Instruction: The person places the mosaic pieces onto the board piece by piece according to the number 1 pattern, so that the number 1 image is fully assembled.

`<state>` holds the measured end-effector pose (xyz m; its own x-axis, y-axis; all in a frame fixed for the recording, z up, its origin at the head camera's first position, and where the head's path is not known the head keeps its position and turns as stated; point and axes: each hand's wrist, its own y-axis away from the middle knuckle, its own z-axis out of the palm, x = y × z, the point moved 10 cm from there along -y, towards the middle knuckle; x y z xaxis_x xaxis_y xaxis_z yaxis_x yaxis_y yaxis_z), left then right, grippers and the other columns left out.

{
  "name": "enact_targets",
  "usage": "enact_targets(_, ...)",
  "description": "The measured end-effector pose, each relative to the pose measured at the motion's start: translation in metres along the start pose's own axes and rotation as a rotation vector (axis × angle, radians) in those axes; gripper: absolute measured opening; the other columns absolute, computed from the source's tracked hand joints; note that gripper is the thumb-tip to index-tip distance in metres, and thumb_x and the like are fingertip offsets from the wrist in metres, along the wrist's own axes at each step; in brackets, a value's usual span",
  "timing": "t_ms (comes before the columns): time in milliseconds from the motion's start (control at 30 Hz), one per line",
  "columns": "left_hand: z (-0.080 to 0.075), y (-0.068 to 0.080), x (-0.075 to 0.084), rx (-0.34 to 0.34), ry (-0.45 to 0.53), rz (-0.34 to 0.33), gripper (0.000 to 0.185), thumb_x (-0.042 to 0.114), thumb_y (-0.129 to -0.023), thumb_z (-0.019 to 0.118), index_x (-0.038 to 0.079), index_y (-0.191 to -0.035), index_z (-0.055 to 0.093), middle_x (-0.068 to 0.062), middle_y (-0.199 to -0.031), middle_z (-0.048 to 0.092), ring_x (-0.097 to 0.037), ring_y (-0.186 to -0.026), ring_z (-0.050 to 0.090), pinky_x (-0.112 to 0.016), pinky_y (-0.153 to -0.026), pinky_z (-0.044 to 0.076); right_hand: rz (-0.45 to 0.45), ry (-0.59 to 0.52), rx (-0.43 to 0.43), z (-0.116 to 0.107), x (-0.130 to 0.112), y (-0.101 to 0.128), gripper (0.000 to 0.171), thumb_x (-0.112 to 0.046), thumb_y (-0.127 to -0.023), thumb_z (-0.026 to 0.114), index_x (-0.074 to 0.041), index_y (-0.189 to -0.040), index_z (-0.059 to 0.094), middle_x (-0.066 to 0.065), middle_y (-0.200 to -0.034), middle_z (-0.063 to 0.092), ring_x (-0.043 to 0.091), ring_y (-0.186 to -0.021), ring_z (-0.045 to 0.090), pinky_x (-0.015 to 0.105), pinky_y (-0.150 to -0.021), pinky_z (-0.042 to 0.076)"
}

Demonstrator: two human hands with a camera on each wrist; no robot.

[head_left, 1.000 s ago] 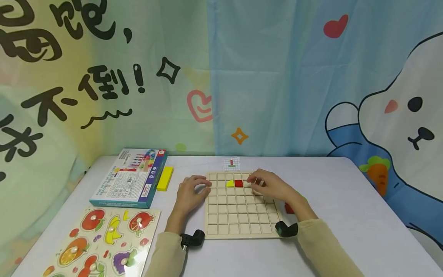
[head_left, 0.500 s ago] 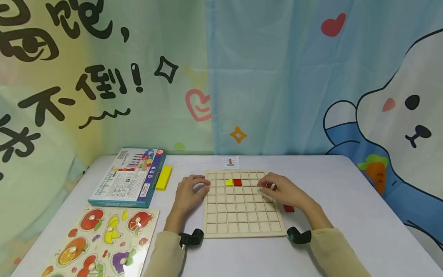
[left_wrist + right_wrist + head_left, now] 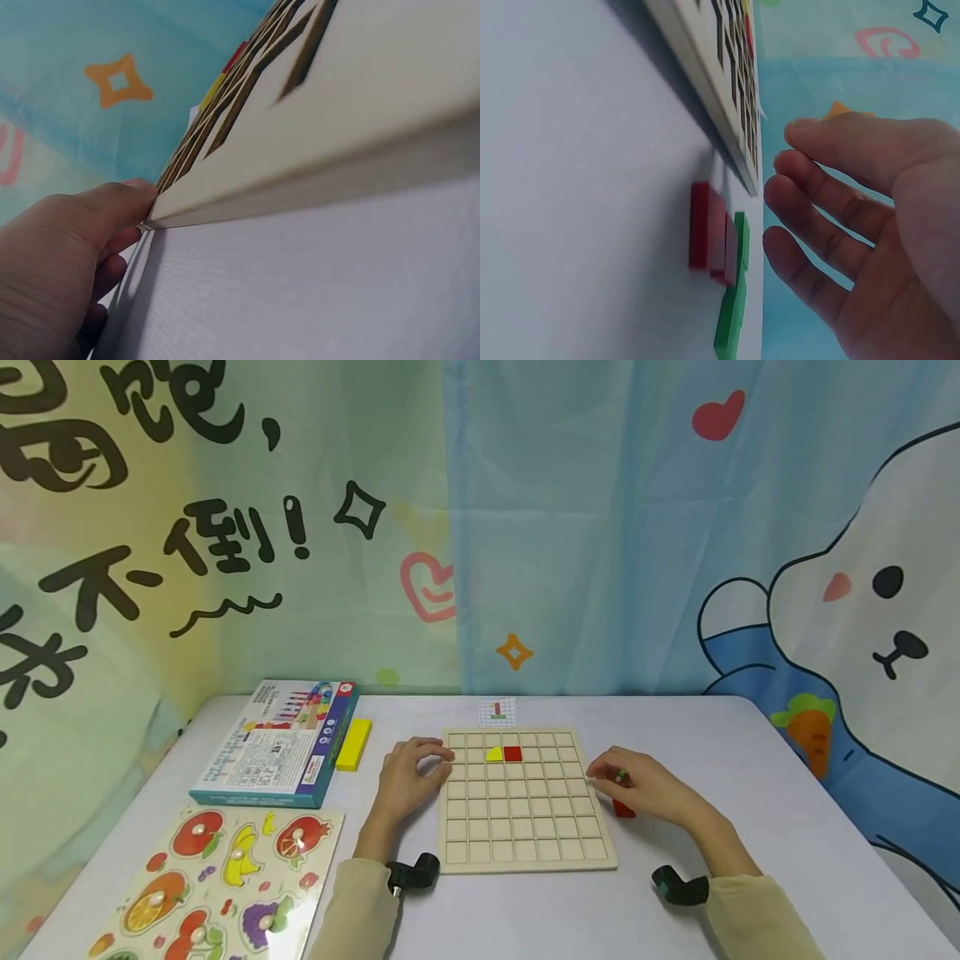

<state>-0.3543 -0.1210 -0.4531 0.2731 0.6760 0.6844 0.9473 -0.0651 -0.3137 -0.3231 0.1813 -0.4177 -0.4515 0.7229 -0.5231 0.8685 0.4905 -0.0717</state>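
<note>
A wooden grid board [image 3: 528,856] lies on the white table, with a yellow tile [image 3: 494,754] and a red tile [image 3: 512,753] side by side in one of its far rows. My left hand [image 3: 407,779] holds the board's left edge, thumb at the rim and fingers curled beneath in the left wrist view. Off the board's right side, my right hand [image 3: 648,785] hovers with loosely bent, empty fingers. Under and beside it are red blocks [image 3: 700,229] and green blocks [image 3: 732,322], mostly hidden by the hand in the head view.
A small card with a printed grid [image 3: 498,712] lies behind the board. To the left are a toy box [image 3: 270,743], a yellow block [image 3: 354,745] against its side, and a fruit puzzle board [image 3: 217,885]. A printed curtain [image 3: 555,527] hangs behind the table.
My right hand has moved from above the board, near the red tile, rightward and toward me, past the board's right edge. The left hand stays at the left edge.
</note>
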Motion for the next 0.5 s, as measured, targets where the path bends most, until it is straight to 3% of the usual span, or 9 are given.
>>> enact_targets(500, 0.001, -0.001, 0.000, -0.007, -0.002, 0.000, 0.012, 0.021, -0.083, 0.070, 0.022, -0.094, 0.074, -0.001, -0.117, 0.066, -0.026, -0.113, 0.053, -0.045, -0.094, 0.035, 0.018, 0.053, -0.008, -0.003, 0.009, 0.021, 0.014, -0.013, -0.086, 0.066, -0.013, -0.100, 0.064, -0.010, -0.086, 0.056, 0.000, -0.079, 0.051, 0.026, -0.072, 0.048)
